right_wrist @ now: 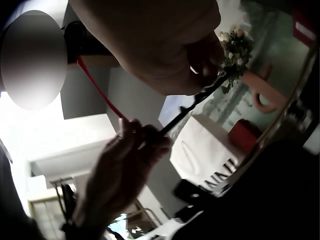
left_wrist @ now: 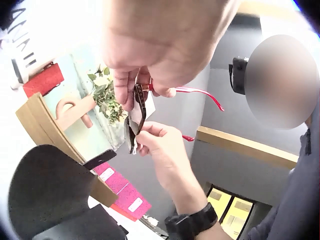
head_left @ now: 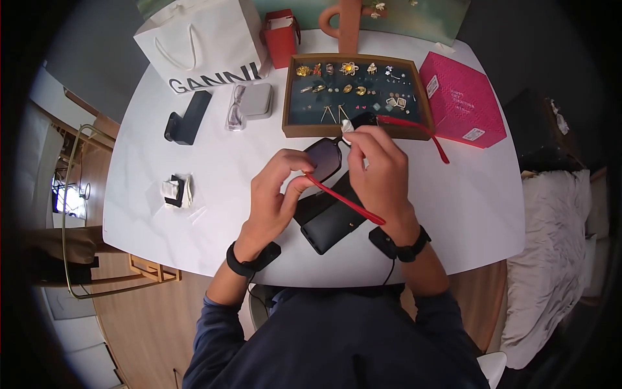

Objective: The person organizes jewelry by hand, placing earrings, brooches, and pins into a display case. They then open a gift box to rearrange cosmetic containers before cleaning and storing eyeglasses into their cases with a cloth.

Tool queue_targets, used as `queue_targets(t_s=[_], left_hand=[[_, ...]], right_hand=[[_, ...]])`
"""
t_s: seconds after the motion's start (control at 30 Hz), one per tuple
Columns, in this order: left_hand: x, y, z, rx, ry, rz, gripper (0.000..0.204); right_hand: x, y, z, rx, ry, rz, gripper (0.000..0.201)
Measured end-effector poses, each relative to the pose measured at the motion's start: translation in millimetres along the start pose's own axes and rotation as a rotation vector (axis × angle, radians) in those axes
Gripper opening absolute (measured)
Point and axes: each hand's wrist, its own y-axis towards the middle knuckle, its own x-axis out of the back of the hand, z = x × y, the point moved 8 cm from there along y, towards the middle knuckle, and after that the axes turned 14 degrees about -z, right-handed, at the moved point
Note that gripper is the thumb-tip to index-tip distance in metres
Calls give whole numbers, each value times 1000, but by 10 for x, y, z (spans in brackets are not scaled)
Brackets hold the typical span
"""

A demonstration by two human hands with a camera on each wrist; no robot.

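A pair of sunglasses point(head_left: 326, 157) with a dark frame, tinted lenses and red temples is held up over the table. My left hand point(head_left: 275, 188) pinches the frame's left corner, by the hinge of one red temple point(head_left: 350, 204). At the bridge and the other lens, my right hand point(head_left: 383, 170) pinches a small white cloth point(head_left: 347, 127) against the glasses. In the left wrist view the fingers of the right hand point(left_wrist: 162, 150) meet the frame's far part. Below both hands lies a black glasses case point(head_left: 334, 227), partly hidden by them.
Beyond the hands stands a jewelry display box point(head_left: 293, 128), with a pink box point(head_left: 463, 100) on its right. Further left are clear-framed glasses point(head_left: 235, 110), a grey case point(head_left: 259, 101), a dark box point(head_left: 193, 118), a white paper bag point(head_left: 201, 52) and a small wrapped packet point(head_left: 175, 190).
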Motion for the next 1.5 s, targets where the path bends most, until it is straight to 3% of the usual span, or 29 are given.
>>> queue_targets(t_s=[0.1, 0.23, 0.27, 0.37, 0.4, 0.5, 0.53, 0.67, 0.77, 0.87, 0.93, 1.03, 1.07, 1.17, 1.2, 1.27, 1.3, 1.33, 1.37, 1.4, 1.47, 1.5], left_hand=[[4, 15, -64, -15, -13, -2, 22], [56, -31, -39, 29, -32, -27, 22], [98, -32, 22, 97, -57, -97, 22], [225, -45, 203, 318, -192, -342, 21], [255, -26, 286, 377, -324, -377, 22], [200, -53, 428, 535, -511, -332, 26], [150, -66, 456, 584, -539, -288, 28], [65, -66, 453, 601, -403, -256, 28], [71, -95, 503, 671, -450, -269, 31], [110, -127, 571, 647, -424, -231, 33], [93, -90, 512, 676, -451, -241, 35], [74, -36, 429, 587, -378, -184, 38], [34, 13, 301, 486, -234, -105, 35], [-95, -65, 430, 532, 177, 127, 30], [-154, -40, 425, 354, 102, 91, 15], [-229, -23, 412, 122, 135, 104, 15], [-264, 27, 298, 5, 153, 109, 17], [-262, -14, 345, 315, -102, -16, 28], [-270, -118, 567, 542, -204, -30, 32], [-245, -156, 659, 609, -311, -102, 30], [-211, -183, 675, 810, -616, -290, 25], [-155, -120, 684, 702, -670, -271, 23]], right_hand=[[62, 55, 109, 62, 39, -39, 21], [147, 118, -155, 93, -67, -26, 23], [178, 112, -76, 162, -76, -38, 26], [354, 88, 1, 144, -55, -194, 37], [351, 1, -228, -104, 69, -177, 52], [82, -118, -615, -701, 590, -14, 62], [-23, -145, -610, -766, 634, 91, 67], [-137, -61, -403, -586, 678, 61, 70], [-1, 85, -177, -188, 323, 165, 65], [12, 84, -104, 2, 79, 242, 58], [38, 89, -140, -17, 23, 191, 55], [58, 113, -152, -25, -15, 170, 53], [65, 110, -144, -27, -20, 174, 52], [49, 147, 26, 20, 30, 170, 52], [35, 168, 105, 22, 108, 160, 52], [-8, 209, 305, 26, 267, 138, 52], [-78, 157, 261, -288, 482, 189, 52], [-143, 115, 311, -307, 536, 176, 50], [-209, 82, 338, -325, 592, 164, 48], [-171, 114, 484, -75, 452, 110, 40], [-160, -10, 617, 150, 293, 115, 35], [-154, -91, 670, 265, 214, 117, 33]])
